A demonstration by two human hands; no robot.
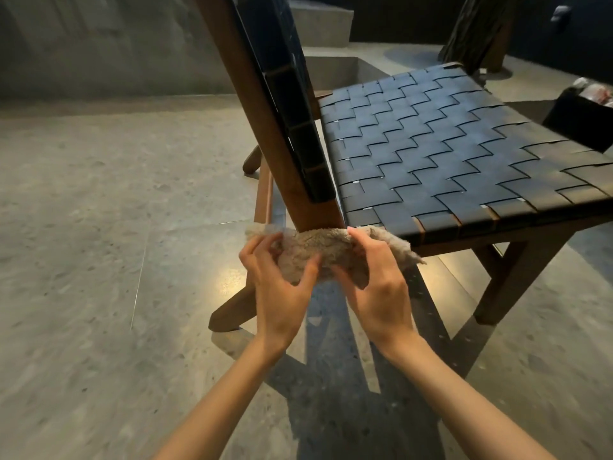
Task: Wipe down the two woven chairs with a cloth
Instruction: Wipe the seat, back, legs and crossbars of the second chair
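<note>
A low woven chair [431, 144] with black straps and a brown wooden frame fills the upper right. Its backrest post [265, 111] slants up to the left. A fluffy beige cloth [318, 250] is bunched just below the joint where the backrest post meets the seat's near corner. My left hand [278, 287] grips the cloth's left part, thumb on its front. My right hand [378, 287] grips its right part, fingers curled over the top. A second dark chair [477, 28] shows only partly at the top right.
Grey speckled stone floor [99, 227] spreads to the left and front. A concrete step [335, 68] lies behind the chair. A dark box [583, 117] with something pale in it sits at the right edge. The chair's legs [232, 310] splay outward near my hands.
</note>
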